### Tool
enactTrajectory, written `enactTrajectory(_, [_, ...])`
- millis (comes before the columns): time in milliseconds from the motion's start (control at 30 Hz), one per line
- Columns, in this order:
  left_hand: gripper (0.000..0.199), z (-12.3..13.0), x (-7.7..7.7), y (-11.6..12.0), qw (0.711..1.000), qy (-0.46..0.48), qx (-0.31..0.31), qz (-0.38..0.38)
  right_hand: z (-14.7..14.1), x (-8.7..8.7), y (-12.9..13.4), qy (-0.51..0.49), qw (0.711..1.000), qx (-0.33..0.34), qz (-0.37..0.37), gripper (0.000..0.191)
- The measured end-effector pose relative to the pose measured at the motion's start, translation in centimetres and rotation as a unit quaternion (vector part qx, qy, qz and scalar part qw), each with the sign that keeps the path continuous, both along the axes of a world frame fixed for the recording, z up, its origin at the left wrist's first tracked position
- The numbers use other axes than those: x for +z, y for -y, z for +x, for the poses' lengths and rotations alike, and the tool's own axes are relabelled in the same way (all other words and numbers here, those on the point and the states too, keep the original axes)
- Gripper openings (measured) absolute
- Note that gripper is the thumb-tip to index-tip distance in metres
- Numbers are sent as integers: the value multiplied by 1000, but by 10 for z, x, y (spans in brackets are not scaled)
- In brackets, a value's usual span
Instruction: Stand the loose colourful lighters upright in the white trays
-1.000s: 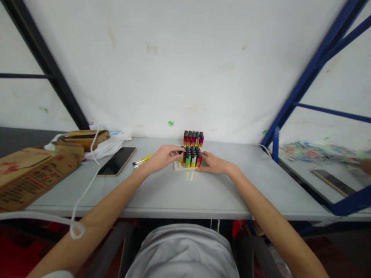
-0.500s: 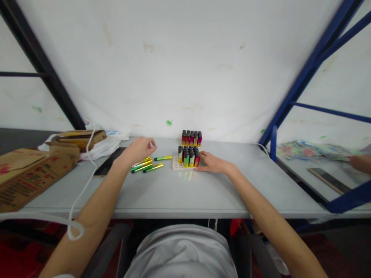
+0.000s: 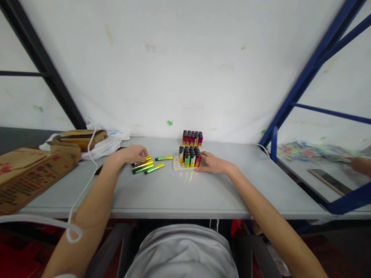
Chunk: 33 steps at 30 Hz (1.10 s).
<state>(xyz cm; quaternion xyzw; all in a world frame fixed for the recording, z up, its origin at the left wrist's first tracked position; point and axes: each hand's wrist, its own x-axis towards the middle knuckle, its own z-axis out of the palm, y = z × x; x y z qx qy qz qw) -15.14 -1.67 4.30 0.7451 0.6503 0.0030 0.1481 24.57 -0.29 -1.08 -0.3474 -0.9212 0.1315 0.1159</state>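
Observation:
My left hand [image 3: 131,154] is over several loose lighters [image 3: 143,166] lying on the table, its fingers curled down and closed at a lighter on the far side of the pile; the fingertips are partly hidden. Another yellow-green lighter [image 3: 164,158] lies between the pile and a white holed rack [image 3: 176,166]. Upright lighters [image 3: 190,158] with black tops fill the rack except for its left holes. My right hand [image 3: 213,163] grips the rack's right side, thumb in front and fingers behind.
Behind the rack stands another block of upright lighters [image 3: 193,139], near the wall. Cardboard boxes [image 3: 37,170], a white bag [image 3: 101,148] and a dangling white cable [image 3: 84,181] are at left. A blue frame [image 3: 304,77] rises at right; beyond it shows another person's hand [image 3: 361,166].
My left hand has come down and to the left, from above the loose lighters onto them. My right hand stays at the rack.

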Motion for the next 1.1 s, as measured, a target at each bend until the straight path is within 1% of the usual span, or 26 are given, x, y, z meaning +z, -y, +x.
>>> enactTrajectory(67, [35,0,-2,0,1000,2,-10,21,0,0,0,3,1000,1,2,77])
enactTrajectory(133, [31,2,-3,-1,997,17,-26,67,0,-1,-1,0,1000,0,4,76])
enactTrajectory(233, [35,8,-1,0,985,78,-23,151,0,-2,-2,-5,1000,-3,5,77])
enactTrajectory(333, [43,18,5,3,962,138,-8,233,0,-2,-3,5,1000,0,4,78])
enactTrajectory(400, [46,25,10,6,940,175,-21,292,0,0,-2,12,1000,3,4,79])
enactTrajectory(500, [50,34,16,14,912,232,-31,337,0,1,-1,16,1000,7,3,79])
enactTrajectory(567, [51,39,19,18,900,271,-23,340,-1,2,-1,15,1000,5,2,80])
enactTrajectory(633, [48,42,20,21,886,321,-18,333,-1,1,0,13,1000,2,2,80])
enactTrajectory(700, [44,46,21,22,875,369,-17,313,-1,1,-1,10,1000,1,1,80])
enactTrajectory(767, [43,49,21,21,869,404,-22,284,0,0,-1,5,1000,1,-1,79])
enactTrajectory(867, [44,56,20,20,857,461,-51,227,0,-1,-1,-3,1000,0,-2,78])
enactTrajectory(1000, [41,68,18,24,828,527,-111,155,0,-1,-1,-4,1000,0,-5,80])
enactTrajectory(1033, [39,70,18,26,828,528,-126,143,0,-1,-1,-3,1000,0,-6,80])
enactTrajectory(1100, [36,74,18,28,839,509,-144,129,0,-1,-1,-4,1000,-1,-7,80])
